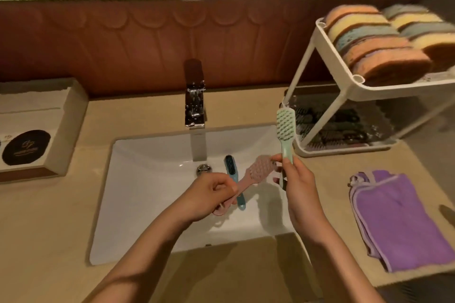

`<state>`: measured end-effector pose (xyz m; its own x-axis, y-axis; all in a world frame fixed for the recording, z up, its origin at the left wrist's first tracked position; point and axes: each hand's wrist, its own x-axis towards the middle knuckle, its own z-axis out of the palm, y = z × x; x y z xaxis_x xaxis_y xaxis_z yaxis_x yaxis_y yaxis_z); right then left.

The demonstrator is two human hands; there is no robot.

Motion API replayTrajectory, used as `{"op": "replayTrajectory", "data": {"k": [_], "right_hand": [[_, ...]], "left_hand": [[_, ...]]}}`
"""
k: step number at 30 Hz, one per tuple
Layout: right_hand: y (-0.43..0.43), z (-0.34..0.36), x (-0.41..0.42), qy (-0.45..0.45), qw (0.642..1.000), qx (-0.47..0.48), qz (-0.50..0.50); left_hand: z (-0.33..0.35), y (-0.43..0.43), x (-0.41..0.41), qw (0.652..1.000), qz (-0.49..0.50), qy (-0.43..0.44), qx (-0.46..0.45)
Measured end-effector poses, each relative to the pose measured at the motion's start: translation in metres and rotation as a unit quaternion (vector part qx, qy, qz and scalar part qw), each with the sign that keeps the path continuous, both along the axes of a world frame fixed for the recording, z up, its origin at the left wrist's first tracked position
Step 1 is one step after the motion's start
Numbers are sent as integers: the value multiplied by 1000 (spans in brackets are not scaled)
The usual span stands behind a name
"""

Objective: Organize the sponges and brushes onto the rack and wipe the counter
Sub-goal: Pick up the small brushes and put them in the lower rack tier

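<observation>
Fingers of our left hand [211, 194] curl round the handle of a pink brush [261, 168], which slants up to the right above the sink [147, 179]. Its head ends just beside our right hand [299, 184]. That hand pinches the handle of a green brush [285, 125] and holds it upright, bristles toward us. We see a blue brush [232, 174] with black bristles lying in the basin near the drain, below the faucet [195, 103].

On the counter [327, 170] to the right stands a white two-tier rack [344, 96]. Its upper tier is packed with sponges [376, 44] set on edge in two rows. The lower tier holds dark shapes that we cannot make out. A folded purple cloth [398, 219] lies on the counter in front of the rack, and a box [37, 125] sits at the far left.
</observation>
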<state>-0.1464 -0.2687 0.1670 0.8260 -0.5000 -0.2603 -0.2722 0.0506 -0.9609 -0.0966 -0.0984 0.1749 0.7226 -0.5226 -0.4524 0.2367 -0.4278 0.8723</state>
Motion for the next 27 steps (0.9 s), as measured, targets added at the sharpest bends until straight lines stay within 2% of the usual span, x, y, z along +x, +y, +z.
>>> {"op": "replayTrajectory", "data": {"k": [3,14,19,23,27], "right_hand": [[-35,-5,-14,22,998,29,-44],[-147,-46,-22,100,986,7,-135],[-199,-53,1,97,988,-14,-123],[-241,-57,27,108,984,-83,-119],[-273,-53,59,152,975,-151,-62]], "left_hand": [[-4,-22,-3,1000,3,20,-9],[-11,-108,-1,997,-24,73,-32],[-11,-141,-4,993,21,93,-65],[-16,-163,-10,988,74,104,-82],[-20,-175,-17,984,91,119,-93]]}}
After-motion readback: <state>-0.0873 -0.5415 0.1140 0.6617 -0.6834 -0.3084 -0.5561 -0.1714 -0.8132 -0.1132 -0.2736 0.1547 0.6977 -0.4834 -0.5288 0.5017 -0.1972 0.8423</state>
